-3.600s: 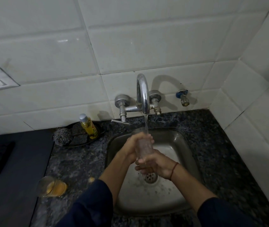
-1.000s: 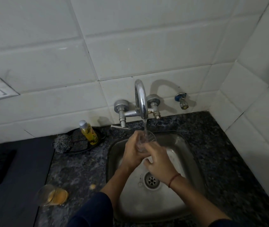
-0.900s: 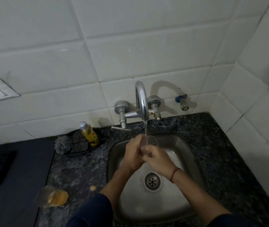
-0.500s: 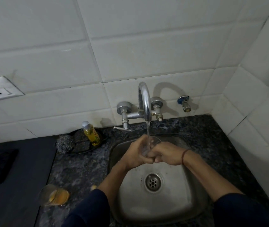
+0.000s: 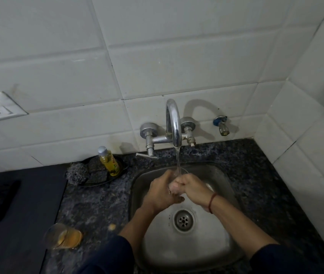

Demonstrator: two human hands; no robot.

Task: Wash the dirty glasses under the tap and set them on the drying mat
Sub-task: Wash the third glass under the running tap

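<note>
granite counter point(image 5: 98, 202); orange-dregged glass point(image 5: 63, 236) beside sink point(image 5: 186, 252); clear glass point(image 5: 178, 174) under tap point(image 5: 174, 125)

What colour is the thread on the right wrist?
The thread is red; the head view, the only one, shows it.

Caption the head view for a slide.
Left hand and right hand hold a glass under the running tap over the sink.

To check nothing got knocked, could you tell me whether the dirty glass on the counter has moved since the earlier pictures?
No. The dirty glass sits at the same spot left of the orange crumb and the sink rim as before.
</note>
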